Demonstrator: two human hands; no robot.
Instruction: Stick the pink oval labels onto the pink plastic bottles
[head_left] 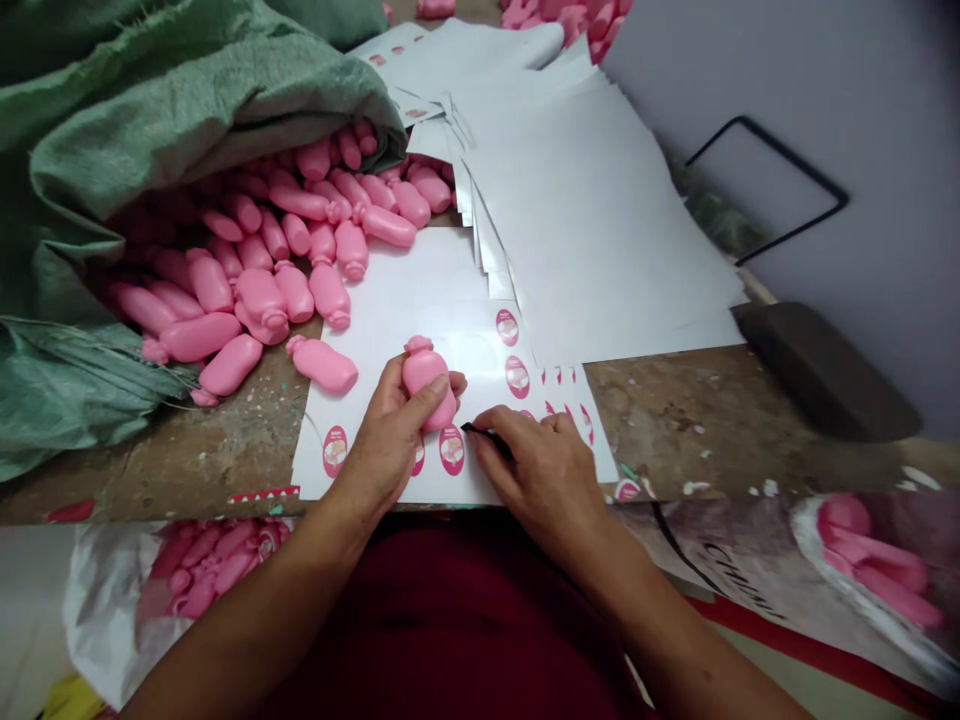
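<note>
My left hand [390, 425] is wrapped round a small pink plastic bottle [427, 378], held above a white sticker sheet [405, 290]. The bottle's narrow neck points away from me. Pinched in my right hand [536, 460] is a thin black pointed tool [484, 435], mostly hidden by the fingers. Its tip is right beside an oval pink label [451, 452] on the sheet. Another oval label [335, 452] lies at the sheet's left corner, and one more [517, 377] is to the right. A loose pink bottle [324, 364] rests at the sheet's left edge.
A green woven sack [187, 100] spills many pink bottles [255, 250] at the left. A stack of white sheets [600, 210] covers the back right of the worn wooden table [660, 420]. Bags with pink bottles [217, 565] hang below the front edge. A dark block [825, 370] sits at right.
</note>
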